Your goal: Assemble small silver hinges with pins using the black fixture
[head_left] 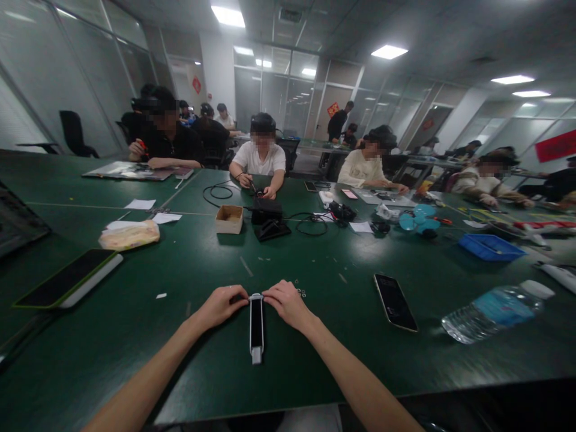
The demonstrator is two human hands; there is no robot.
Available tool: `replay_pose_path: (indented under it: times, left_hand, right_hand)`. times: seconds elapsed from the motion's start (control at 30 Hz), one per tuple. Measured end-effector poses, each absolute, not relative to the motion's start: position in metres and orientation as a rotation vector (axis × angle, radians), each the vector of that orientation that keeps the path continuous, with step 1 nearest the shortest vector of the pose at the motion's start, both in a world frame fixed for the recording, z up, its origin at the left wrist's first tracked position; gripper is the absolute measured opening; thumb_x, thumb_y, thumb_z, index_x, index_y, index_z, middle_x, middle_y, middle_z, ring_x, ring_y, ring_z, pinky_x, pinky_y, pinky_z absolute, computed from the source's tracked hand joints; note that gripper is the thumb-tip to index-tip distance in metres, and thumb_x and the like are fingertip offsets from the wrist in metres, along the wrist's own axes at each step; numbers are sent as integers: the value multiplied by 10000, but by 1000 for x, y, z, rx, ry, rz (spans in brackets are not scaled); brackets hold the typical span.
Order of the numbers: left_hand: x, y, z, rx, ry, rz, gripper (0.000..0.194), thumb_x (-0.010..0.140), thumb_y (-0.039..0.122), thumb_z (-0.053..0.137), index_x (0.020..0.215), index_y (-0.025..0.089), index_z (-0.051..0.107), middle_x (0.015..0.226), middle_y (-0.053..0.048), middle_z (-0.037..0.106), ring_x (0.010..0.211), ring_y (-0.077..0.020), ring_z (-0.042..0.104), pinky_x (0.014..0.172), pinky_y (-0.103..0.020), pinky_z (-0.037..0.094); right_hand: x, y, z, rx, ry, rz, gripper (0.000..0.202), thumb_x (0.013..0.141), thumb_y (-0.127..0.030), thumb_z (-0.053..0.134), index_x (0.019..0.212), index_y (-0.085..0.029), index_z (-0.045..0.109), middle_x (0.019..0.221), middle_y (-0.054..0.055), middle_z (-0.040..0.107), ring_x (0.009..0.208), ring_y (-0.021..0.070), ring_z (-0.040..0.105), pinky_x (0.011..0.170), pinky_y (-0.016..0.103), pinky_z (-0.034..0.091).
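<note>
In front of me a slim black stick with a white frame (256, 327), which looks like a USB stick, lies on the green table with its silvery plug end pointing toward me. My left hand (224, 304) pinches its far end from the left, thumb and forefinger together. From the other side my right hand (288, 302) grips the same end with bent fingers. A pale loop-like piece shows at that end, between the fingertips; its details are too small to make out. Several small metal rings (301, 293) lie just beyond my right hand, partly hidden by it.
A phone (396, 302) and a water bottle (497, 311) lie to the right, with a blue tray (492, 246) behind. A cardboard box (229, 219) and black devices stand ahead. At left are a green-edged device (69, 277) and a plastic bag (129, 234). Several people sit opposite.
</note>
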State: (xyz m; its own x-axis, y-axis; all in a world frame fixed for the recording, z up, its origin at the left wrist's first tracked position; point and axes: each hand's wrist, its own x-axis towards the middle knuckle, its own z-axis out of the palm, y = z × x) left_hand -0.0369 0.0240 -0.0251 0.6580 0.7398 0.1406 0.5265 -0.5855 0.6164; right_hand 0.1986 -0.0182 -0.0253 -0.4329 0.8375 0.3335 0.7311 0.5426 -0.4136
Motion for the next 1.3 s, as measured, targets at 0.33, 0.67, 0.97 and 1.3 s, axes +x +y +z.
replay_pose_path:
  times: [0.33, 0.67, 0.97, 1.3]
  left_hand:
    - [-37, 24, -26, 2361, 992, 530, 201, 892, 351, 524, 903, 184, 635, 765, -1, 641, 674, -144, 574, 633, -230, 427]
    - [-35, 24, -24, 2372, 1001, 518, 225, 887, 369, 509, 925, 187, 637, 774, -5, 643, 665, -144, 570, 618, -227, 427]
    - [-35, 22, -20, 2382, 1030, 493, 255, 875, 402, 525, 970, 188, 628, 782, -2, 638, 657, -138, 559, 604, -223, 420]
    - [-35, 22, -21, 2387, 1034, 476, 262, 888, 401, 511, 972, 185, 634, 795, -9, 637, 668, -145, 558, 612, -232, 419]
  right_hand:
    - [201, -17, -24, -1273, -2300, 288, 231, 889, -299, 620, 1087, -186, 654, 1027, 63, 689, 964, 193, 563, 819, 335, 427]
    - [199, -15, -31, -1253, -2288, 223, 159, 901, -290, 604, 994, -190, 684, 951, 52, 702, 914, 186, 568, 792, 325, 411]
    - [200, -15, -28, -1252, -2292, 233, 139, 895, -269, 614, 980, -180, 679, 936, 46, 702, 904, 179, 568, 778, 312, 406]
    - [201, -16, -27, -1251, -2280, 253, 140, 895, -268, 608, 982, -188, 683, 931, 47, 702, 899, 182, 574, 779, 321, 412]
